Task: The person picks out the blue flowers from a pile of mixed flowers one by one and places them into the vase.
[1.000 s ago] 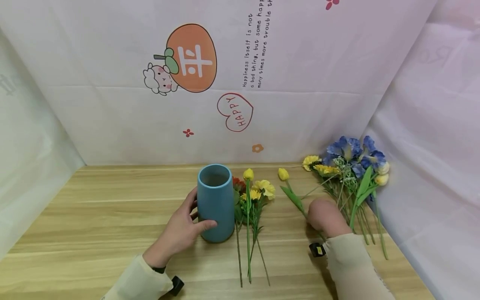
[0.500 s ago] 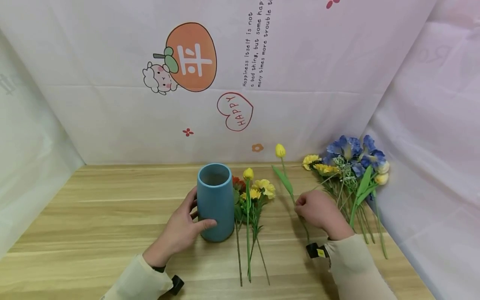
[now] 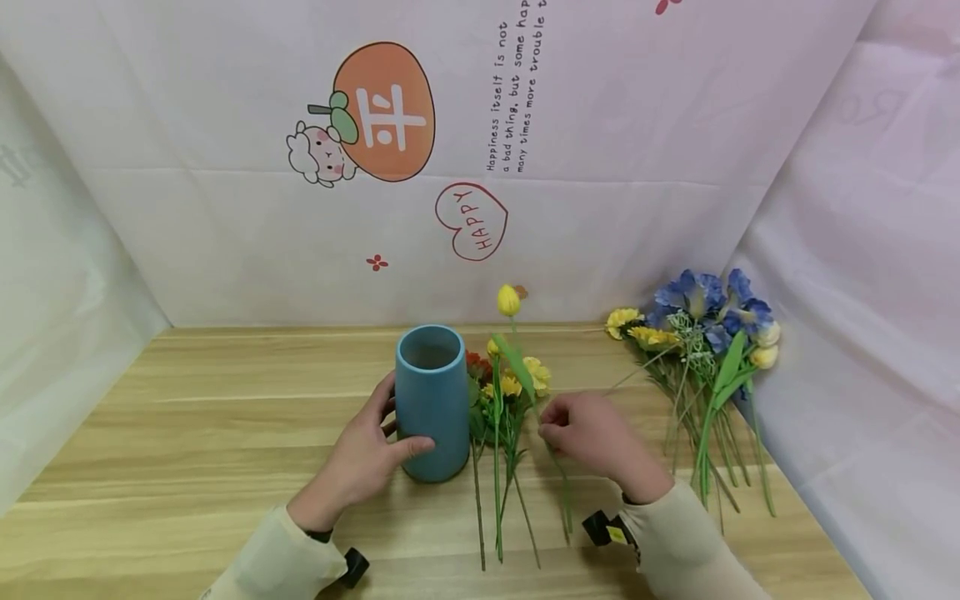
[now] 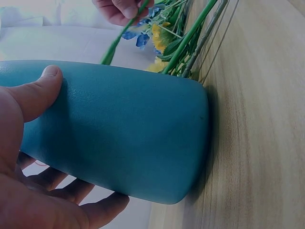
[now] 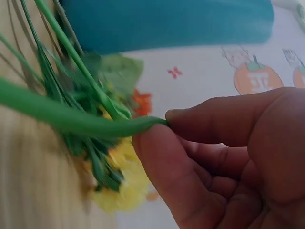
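Observation:
A blue vase (image 3: 433, 417) stands upright on the wooden table in the head view. My left hand (image 3: 360, 458) holds its left side, thumb across the front and fingers bent round the back. Between right thumb and forefinger, my right hand (image 3: 596, 437) pinches a yellow tulip (image 3: 508, 300) by its green stem (image 5: 71, 119). The tulip is raised above the table, its head up and leaning left, to the right of the vase. Beneath it lies a small bunch with another yellow tulip (image 3: 497, 442), yellow flowers (image 3: 536, 375) and red flowers (image 3: 477, 367), partly hidden by the vase.
At the right edge of the table (image 3: 225, 400) lies a larger pile with blue flowers (image 3: 690, 293), yellow flowers (image 3: 651, 337) and pale tulips (image 3: 763, 358). A white printed cloth (image 3: 225, 250) hangs behind the table and at both sides.
My right hand has lifted the yellow tulip off the table and carried it left, toward the vase. The left hand and vase have stayed put.

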Demonstrator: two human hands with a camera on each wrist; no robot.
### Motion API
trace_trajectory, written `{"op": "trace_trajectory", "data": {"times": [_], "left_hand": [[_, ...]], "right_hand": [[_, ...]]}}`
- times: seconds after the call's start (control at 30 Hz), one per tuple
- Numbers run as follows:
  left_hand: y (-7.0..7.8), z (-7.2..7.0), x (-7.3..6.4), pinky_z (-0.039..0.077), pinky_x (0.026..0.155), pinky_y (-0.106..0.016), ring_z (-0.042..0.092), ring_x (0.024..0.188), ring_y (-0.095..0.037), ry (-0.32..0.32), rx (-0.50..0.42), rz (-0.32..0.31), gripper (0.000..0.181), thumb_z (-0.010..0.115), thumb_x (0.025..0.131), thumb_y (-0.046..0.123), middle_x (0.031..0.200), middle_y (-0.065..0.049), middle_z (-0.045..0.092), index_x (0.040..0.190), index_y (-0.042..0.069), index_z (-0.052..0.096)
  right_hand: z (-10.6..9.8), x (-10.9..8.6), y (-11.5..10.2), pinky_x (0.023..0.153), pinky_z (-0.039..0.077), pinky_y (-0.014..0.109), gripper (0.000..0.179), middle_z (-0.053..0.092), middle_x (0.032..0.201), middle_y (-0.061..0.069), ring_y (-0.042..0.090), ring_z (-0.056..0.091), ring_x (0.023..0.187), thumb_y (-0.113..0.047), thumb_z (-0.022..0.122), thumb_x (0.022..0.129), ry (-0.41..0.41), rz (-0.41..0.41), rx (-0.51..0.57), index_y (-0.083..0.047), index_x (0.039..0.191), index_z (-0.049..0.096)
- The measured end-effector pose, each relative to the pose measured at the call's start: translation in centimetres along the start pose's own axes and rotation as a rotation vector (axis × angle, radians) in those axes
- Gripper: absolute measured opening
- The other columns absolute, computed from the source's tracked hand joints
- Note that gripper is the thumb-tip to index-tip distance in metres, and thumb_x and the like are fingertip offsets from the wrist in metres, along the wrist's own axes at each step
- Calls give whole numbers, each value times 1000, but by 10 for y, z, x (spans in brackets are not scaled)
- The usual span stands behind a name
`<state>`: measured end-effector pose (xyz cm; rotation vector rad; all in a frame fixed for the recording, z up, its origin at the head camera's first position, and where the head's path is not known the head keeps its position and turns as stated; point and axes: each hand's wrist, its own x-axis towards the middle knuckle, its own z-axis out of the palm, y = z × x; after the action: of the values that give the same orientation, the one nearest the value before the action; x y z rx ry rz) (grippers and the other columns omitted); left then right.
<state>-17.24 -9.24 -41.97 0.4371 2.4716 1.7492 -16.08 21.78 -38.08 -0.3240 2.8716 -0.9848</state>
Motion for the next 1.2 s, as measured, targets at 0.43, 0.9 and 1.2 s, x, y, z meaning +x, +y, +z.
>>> {"op": "trace_trajectory", "data": {"times": [0.43, 0.9, 1.2], "left_hand": [[0, 0, -1, 37, 107, -56, 38, 138, -33, 0, 5, 7, 99, 85, 81, 33, 154, -11, 37, 158, 26, 23], [0, 0, 0, 36, 107, -57, 37, 138, -34, -1, 2, 15, 99, 85, 81, 32, 154, -11, 37, 158, 26, 23], [-1, 0, 0, 36, 107, -57, 37, 138, -34, -2, 5, 15, 100, 85, 81, 34, 154, -12, 36, 158, 25, 22]], "right_hand": [[28, 4, 2, 59, 49, 33, 11, 61, 66, -7, 12, 57, 55, -2, 65, 90, -100, -62, -31, -8, 82, 70], [24, 5, 2, 67, 51, 36, 6, 64, 73, -8, 11, 59, 65, -10, 69, 93, -132, -120, -106, -10, 92, 75], [21, 1, -7, 82, 55, 46, 21, 71, 106, 5, 26, 67, 99, -4, 63, 96, -165, -165, -119, -4, 113, 73]]}}
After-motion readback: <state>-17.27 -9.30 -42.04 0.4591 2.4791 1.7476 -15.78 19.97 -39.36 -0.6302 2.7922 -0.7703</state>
